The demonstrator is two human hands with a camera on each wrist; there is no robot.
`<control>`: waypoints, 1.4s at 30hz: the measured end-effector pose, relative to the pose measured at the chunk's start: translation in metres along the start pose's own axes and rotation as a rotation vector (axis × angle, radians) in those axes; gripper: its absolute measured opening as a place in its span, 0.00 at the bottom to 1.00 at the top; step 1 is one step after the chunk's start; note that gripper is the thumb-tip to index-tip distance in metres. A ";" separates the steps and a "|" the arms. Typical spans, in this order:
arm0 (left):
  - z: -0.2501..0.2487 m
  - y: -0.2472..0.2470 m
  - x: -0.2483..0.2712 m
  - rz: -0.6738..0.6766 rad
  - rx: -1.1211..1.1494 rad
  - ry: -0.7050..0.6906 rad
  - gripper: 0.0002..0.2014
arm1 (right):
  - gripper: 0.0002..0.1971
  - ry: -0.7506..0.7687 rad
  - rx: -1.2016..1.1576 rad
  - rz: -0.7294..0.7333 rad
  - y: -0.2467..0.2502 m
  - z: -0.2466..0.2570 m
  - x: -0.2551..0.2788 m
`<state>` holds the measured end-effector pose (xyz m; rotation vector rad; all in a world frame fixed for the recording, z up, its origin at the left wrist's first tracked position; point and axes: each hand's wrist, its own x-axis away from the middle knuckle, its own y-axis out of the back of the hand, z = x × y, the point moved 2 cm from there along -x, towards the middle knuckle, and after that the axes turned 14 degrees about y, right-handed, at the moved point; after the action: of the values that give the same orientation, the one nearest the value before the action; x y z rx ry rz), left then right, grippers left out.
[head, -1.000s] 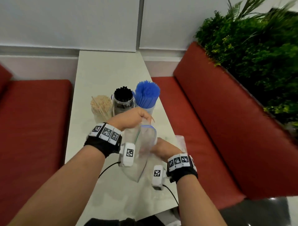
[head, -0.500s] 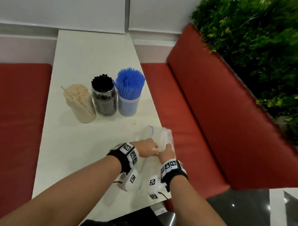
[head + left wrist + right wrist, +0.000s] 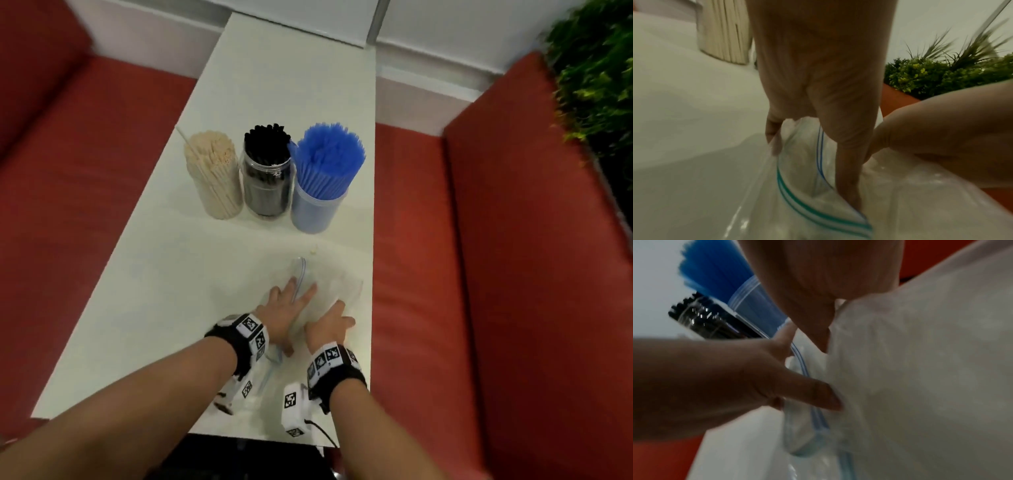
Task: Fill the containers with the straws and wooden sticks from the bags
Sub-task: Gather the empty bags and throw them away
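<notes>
Three filled containers stand in a row mid-table: wooden sticks (image 3: 214,178), a jar of black straws (image 3: 268,178), and a cup of blue straws (image 3: 322,192). Clear, empty zip bags (image 3: 346,284) lie flat near the table's front right corner. My left hand (image 3: 284,308) presses on them with its fingers spread and straight. Beside it, my right hand (image 3: 334,317) lies flat on the same bags. The left wrist view shows a finger pushing into a bag (image 3: 807,203) by its blue-green zip strip. In the right wrist view the plastic (image 3: 920,369) bulges under both hands.
The narrow white table (image 3: 267,85) runs away from me between two red benches, one on the left (image 3: 68,205) and one on the right (image 3: 411,240). A green plant (image 3: 596,68) stands behind the right backrest. The bags lie close to the table's right edge.
A second ago my left hand held a bag up in front of the containers. Both hands have since come down to the near table, and the fingers now lie flat on the bags.
</notes>
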<state>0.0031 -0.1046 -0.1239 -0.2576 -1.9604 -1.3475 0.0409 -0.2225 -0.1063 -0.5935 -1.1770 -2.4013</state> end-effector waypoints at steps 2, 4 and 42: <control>0.018 0.008 0.002 0.023 0.022 0.045 0.77 | 0.33 0.096 -0.162 0.089 -0.006 0.020 -0.011; 0.042 0.011 0.008 -0.017 0.062 0.118 0.76 | 0.28 0.185 -0.304 0.255 -0.017 0.044 -0.015; 0.552 -0.079 0.040 -0.156 2.027 0.615 0.49 | 0.31 0.492 0.256 0.948 -0.465 0.374 -0.007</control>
<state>-0.3176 0.3336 -0.2560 1.0962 -1.8099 0.8300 -0.1226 0.3438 -0.1997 -0.3264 -0.7203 -1.4381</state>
